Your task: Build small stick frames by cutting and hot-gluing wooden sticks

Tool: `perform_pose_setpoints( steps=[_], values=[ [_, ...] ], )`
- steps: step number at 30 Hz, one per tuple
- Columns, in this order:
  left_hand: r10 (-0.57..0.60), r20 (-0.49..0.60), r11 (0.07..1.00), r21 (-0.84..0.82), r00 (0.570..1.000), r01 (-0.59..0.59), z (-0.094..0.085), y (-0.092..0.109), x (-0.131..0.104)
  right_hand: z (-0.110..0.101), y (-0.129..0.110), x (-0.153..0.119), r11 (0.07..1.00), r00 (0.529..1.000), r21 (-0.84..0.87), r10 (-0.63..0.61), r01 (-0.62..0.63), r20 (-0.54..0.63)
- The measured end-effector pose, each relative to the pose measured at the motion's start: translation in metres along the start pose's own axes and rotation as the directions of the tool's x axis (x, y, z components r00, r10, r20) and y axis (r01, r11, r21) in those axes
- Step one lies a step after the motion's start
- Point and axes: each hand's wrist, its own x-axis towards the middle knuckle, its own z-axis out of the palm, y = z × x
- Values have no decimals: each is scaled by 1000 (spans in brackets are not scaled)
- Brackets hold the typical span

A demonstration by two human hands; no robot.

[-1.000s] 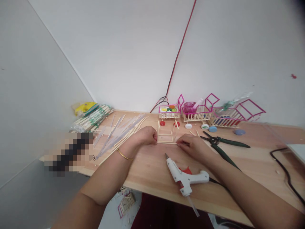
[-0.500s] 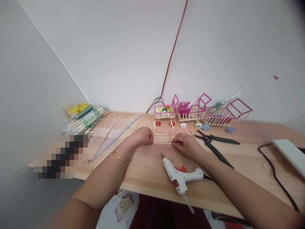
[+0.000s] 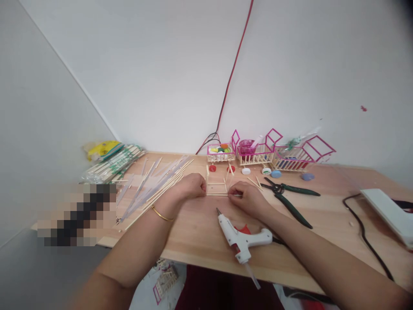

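Head view: your left hand (image 3: 195,186), wearing a gold bracelet (image 3: 161,214) at the wrist, grip narrow, fingertips closed on the left end of a wooden stick (image 3: 217,194); your right hand (image 3: 245,196), grip likewise narrow, pinching the same stick near its right end. The stick lies level between your hands, along the near side of a small stick frame (image 3: 217,184) with raised pieces at its back; whether the two are joined, you cannot tell from here. All of it sits mid-way across the wooden tabletop (image 3: 190,232). Nearer you: one white glue gun (image 3: 240,241), red trigger, on its side, nozzle towards the frame, a clear glue stick (image 3: 252,275) protruding from its rear. Right of your right hand: one pair of pliers (image 3: 292,211), green handles, spread apart; farther right, a black cable (image 3: 364,234) and a white device (image 3: 385,211). Behind the frame: three pink-trimmed stick baskets (image 3: 258,159) in a row by the wall, the middle one holding a pink cup (image 3: 247,148); in front of them, round caps (image 3: 245,171) in red, white and blue. Left: loose sticks (image 3: 169,183) and translucent strips spread out, then bagged sticks (image 3: 118,162) and a yellow packet (image 3: 103,150). Below the edge: another stick basket (image 3: 167,280), tilted.
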Motion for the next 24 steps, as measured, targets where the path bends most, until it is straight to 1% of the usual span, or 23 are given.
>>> perform_pose_setpoints(
  steps=[8, 13, 16, 19, 22, 23, 24],
  values=[
    [-15, 10, 999, -47, 1000, 15, -2, 2, -3, 0, 0, 3, 1000, 1000, -13, -2, 2, 23],
    [23, 25, 998, -66, 999, -21, -4, 0, -3, -4, 0, 3, 1000, 999, -24, 1, 0, 52],
    [52, 12, 991, -120, 999, -50, -10, -5, -5, -11, -2, 1, 999, 998, -45, 11, -9, 59],
    [78, -66, 984, -152, 995, -87, -25, -13, -11, -22, -6, -3, 998, 999, -66, 3, 0, 47],
    [56, -174, 980, -181, 983, -88, -47, -14, -27, -36, -10, -7, 995, 999, -88, -43, 45, 24],
    [28, -243, 984, -166, 970, -70, -53, -12, -34, -40, -11, -8, 993, 998, -97, -63, 64, 14],
    [7, -348, 991, -125, 938, -53, -59, -7, -42, -43, -12, -9, 991, 996, -106, -86, 87, 6]
  ],
)
